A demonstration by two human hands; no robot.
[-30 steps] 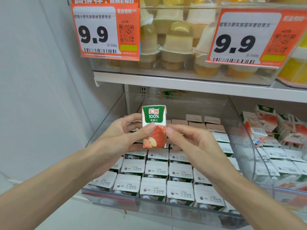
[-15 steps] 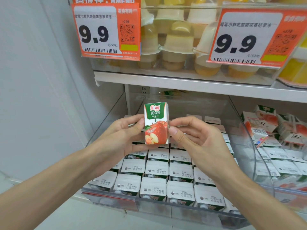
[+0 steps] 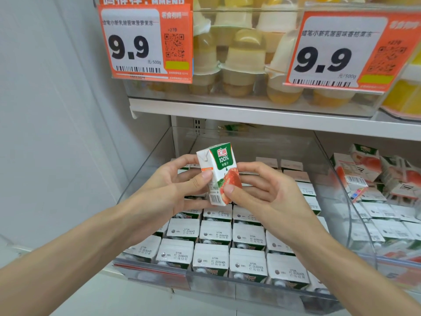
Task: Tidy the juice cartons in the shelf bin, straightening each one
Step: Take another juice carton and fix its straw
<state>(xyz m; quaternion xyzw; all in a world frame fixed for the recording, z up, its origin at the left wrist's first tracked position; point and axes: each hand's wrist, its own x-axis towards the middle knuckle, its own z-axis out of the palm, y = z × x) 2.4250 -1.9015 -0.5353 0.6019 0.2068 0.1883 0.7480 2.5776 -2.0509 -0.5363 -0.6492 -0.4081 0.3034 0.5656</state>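
Store shelf [image 3: 250, 115], clear bin [image 3: 142, 179] of upright cartons [image 3: 214, 233]. Apple juice carton [image 3: 218, 174] above bin's middle, pinched by left hand [image 3: 173, 185] and right hand [image 3: 264, 192]. Just twisted from face-on to corner-on, barcode side showing; probably reorienting before reseating.

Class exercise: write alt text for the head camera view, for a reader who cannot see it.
Two hands hold a small apple juice carton tilted above a clear shelf bin: the left hand grips its side, the right hand pinches its lower front. Rows of cartons fill the bin; orange 9.9 price tags hang above.
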